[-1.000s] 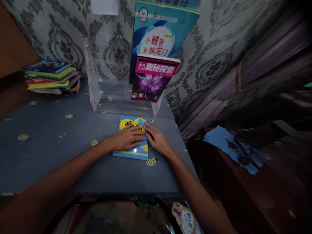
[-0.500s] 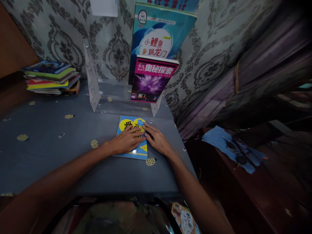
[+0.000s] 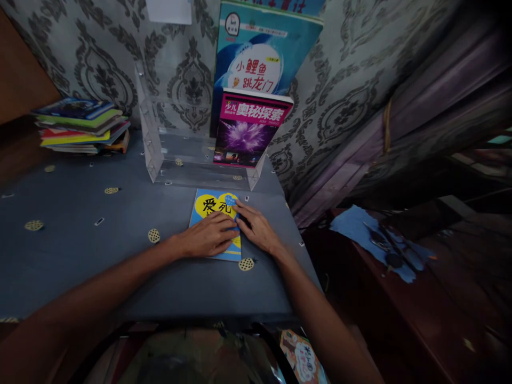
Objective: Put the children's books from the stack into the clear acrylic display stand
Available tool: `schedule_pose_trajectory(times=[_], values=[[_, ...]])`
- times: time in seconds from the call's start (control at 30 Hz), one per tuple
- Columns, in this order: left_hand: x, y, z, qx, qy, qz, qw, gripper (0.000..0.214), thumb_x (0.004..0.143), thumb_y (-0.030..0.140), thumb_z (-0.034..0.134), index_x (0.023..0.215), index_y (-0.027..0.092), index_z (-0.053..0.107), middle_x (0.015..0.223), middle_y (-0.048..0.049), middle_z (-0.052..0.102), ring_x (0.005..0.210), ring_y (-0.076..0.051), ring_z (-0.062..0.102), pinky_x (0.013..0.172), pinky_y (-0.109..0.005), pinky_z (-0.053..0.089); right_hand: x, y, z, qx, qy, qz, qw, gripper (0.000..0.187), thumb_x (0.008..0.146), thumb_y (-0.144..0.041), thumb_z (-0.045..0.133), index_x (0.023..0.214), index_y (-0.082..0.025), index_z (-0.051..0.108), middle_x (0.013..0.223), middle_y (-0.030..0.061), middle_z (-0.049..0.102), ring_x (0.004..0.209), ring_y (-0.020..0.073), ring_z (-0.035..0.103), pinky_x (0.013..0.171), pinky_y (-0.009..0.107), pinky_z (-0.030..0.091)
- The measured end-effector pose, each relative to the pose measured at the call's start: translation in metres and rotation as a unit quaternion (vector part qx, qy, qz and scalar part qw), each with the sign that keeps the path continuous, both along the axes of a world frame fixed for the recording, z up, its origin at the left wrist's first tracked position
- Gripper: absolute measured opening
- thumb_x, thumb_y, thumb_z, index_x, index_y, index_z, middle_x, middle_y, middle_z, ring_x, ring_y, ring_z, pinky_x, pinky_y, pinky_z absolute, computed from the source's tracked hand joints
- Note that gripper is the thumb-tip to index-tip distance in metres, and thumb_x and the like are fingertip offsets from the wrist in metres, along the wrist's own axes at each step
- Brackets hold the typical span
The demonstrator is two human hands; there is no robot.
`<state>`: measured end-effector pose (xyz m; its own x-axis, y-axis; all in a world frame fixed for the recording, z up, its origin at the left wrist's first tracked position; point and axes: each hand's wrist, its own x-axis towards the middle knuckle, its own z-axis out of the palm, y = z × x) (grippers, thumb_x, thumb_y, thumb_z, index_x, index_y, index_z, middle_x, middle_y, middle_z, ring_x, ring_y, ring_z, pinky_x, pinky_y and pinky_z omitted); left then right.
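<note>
A small blue book with a yellow heart on its cover [image 3: 201, 205] lies flat on the table before me. My left hand [image 3: 209, 234] rests palm down across the lower half of the cover, its fingers stretched and hiding part of the title. At the book's right edge is my right hand [image 3: 258, 229], its fingertips touching the cover's side and its fingers extended. Neither hand is wrapped around the book.
Behind the book stands a clear acrylic rack [image 3: 151, 146] holding a magenta book [image 3: 246, 130] and a taller teal book [image 3: 272, 40]. A stack of books [image 3: 78, 125] sits at the far left. Blue cloth with tools [image 3: 356, 229] lies on a dark red surface at right.
My left hand has slid down the cover towards me, uncovering more of the title. My right hand stays at the book's right edge.
</note>
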<state>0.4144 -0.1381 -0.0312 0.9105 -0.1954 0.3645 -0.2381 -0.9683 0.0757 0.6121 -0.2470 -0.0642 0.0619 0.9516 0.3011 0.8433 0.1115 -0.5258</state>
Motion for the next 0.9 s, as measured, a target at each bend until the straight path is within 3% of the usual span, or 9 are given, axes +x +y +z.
schedule_pose_trajectory(times=[0.27, 0.9], values=[[-0.0022, 0.0010, 0.0017, -0.013, 0.001, -0.027, 1.000, 0.026, 0.099, 0.028, 0.049, 0.116, 0.018, 0.065, 0.118, -0.0110, 0.066, 0.113, -0.024, 0.057, 0.105, -0.042, 0.044, -0.0016, -0.0004, 0.0023, -0.007, -0.005, -0.004, 1.000, 0.045, 0.097, -0.031, 0.048, 0.140, -0.018, 0.058, 0.150, 0.0137, 0.051, 0.139, 0.0265, 0.049, 0.117, 0.049, 0.039], [-0.0003, 0.0006, -0.0019, 0.003, 0.010, -0.005, 1.000, 0.025, 0.099, 0.022, 0.049, 0.117, 0.019, 0.065, 0.122, -0.0093, 0.066, 0.109, -0.022, 0.059, 0.103, -0.040, 0.046, -0.0018, 0.0004, 0.0020, -0.001, 0.003, -0.001, 1.000, 0.045, 0.096, -0.029, 0.049, 0.138, -0.020, 0.059, 0.150, 0.0134, 0.052, 0.138, 0.0270, 0.050, 0.116, 0.051, 0.040]])
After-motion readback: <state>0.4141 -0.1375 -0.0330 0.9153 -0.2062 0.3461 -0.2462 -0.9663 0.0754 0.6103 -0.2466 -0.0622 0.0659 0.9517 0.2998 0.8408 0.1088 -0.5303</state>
